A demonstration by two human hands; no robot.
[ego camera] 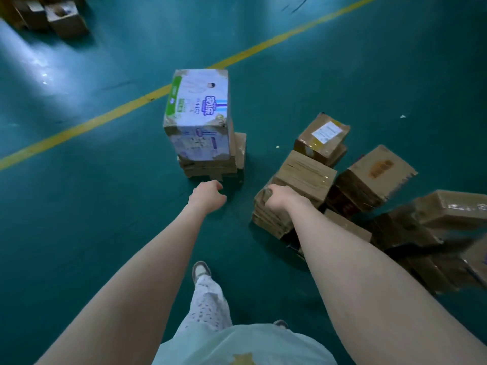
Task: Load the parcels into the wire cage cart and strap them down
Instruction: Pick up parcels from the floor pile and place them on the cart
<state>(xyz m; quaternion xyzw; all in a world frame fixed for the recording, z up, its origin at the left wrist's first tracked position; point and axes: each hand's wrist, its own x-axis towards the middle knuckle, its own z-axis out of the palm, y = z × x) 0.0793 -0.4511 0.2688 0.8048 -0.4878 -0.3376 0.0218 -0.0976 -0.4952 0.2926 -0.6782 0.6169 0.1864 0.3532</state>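
Observation:
A stack of brown cardboard parcels [303, 177] stands on the green floor at centre right. My right hand [280, 198] grips the near left corner of the stack's upper parcel. My left hand [208, 196] hangs over the floor with fingers curled, holding nothing, just in front of another stack. That stack is a tall white and blue printed carton [197, 111] on top of flat brown boxes [210, 167]. No wire cage cart or strap is in view.
More brown parcels [374, 175] lie jumbled at the right, one with a white label [325, 133]. A yellow floor line [105, 117] runs diagonally behind the stacks. Open cartons [60, 17] sit far top left. My foot [200, 270] is on the floor below.

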